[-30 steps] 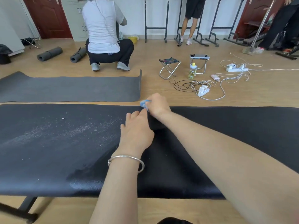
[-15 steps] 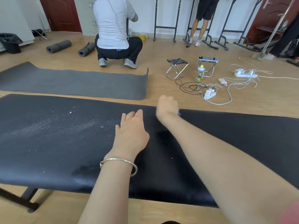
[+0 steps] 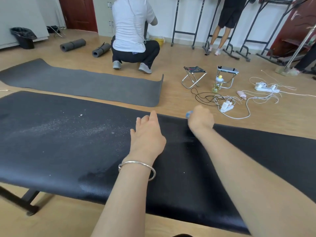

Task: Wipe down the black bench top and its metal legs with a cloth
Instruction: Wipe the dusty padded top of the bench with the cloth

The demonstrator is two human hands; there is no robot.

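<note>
At the far edge of the long black padded desk [image 3: 51,151], the right hand [image 3: 201,119] is curled around a small blue cloth [image 3: 189,114], of which only a corner shows. The left hand [image 3: 147,134] lies on the top with its fingers straight. The cloth may slide off over the edge, I think, because it is so small and bunched. The white dusty patch [image 3: 77,129] lies well to the left and could be missed, as could the dark metal leg [image 3: 25,200] below.

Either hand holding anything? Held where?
Right hand grips a blue cloth; only a bit pokes out, so which part cannot be told. Left hand holds nothing.
</note>
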